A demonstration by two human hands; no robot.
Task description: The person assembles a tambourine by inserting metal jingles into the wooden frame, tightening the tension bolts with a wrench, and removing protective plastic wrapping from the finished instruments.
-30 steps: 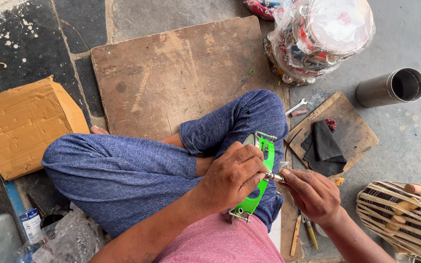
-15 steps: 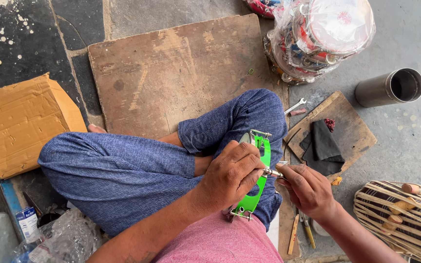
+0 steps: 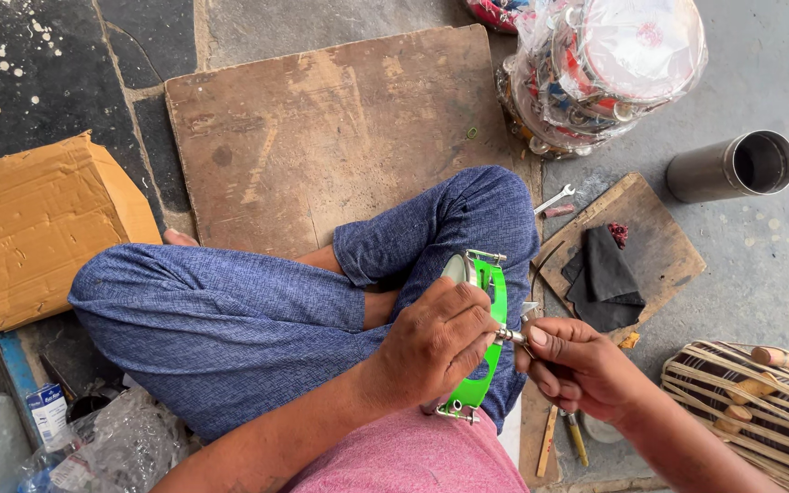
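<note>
Down in my lap, my left hand (image 3: 436,351) wraps over the green frame (image 3: 490,342), its fingers closed around the rim so the thing stays edge-up and steady against my leg. My right hand (image 3: 582,370) sits just beside it on the right, its fingers pinched narrow on a small metal tool (image 3: 510,336) whose tip meets the frame at the side; I judge the tight pinch is there to let me turn or press a small fitting without slipping. The frame is a bright green curved band, resting between my crossed legs, with shiny metal brackets at its near end and at its far end, and a pale round face showing on its left side.

Just below my right hand, a couple of thin tools (image 3: 563,438) lie on the floor within easy reach. Near right stands a small drum laced with rope and wooden pegs (image 3: 751,406). Farther right, a small wooden board (image 3: 659,242) carries a dark cloth (image 3: 606,274), and a spanner (image 3: 554,198) lies by its far corner. A metal tube (image 3: 732,166) lies on its side beyond that. On the left sits a cardboard box (image 3: 43,224). Farther off lies a large flat board (image 3: 340,128), and at the far right a plastic-wrapped bundle (image 3: 604,68) of round frames.
</note>
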